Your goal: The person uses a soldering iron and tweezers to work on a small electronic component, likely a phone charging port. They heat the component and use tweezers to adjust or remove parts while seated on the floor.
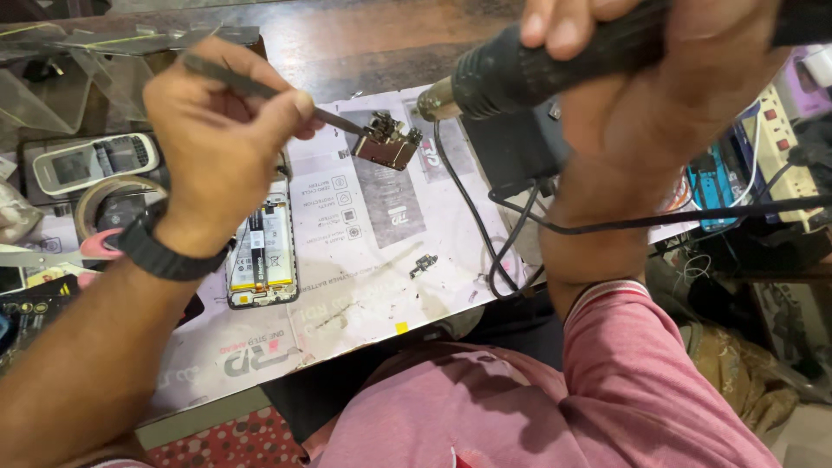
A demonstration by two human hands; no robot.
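Head view, looking down on a repair bench. The left hand (pixel 221 143) is closed around a pair of tweezers (pixel 260 87), whose tips grip a small circuit board (pixel 386 140) and hold it lifted just above the white work mat (pixel 364 260). The right hand (pixel 641 95) is clenched around the black handle of a hot-air tool (pixel 520 69); its metal nozzle points at the board from just beside it, apart from it by a narrow gap. Whether air is flowing cannot be told.

All places below are given relative to the circuit board. Nearer the person and to the left lies an opened phone (pixel 263 247), back cover off and battery exposed, so disassembly appears done. Directly nearer the person, a small loose part (pixel 424 263) rests on the mat. The tool's black cable (pixel 494 234) loops down to the right. Far to the left lie an old keypad phone (pixel 95 162) and a roll of tape (pixel 108 204).

Judged from this layout, the heating of the board is in hand; refitting it into the opened phone and closing the case remain.
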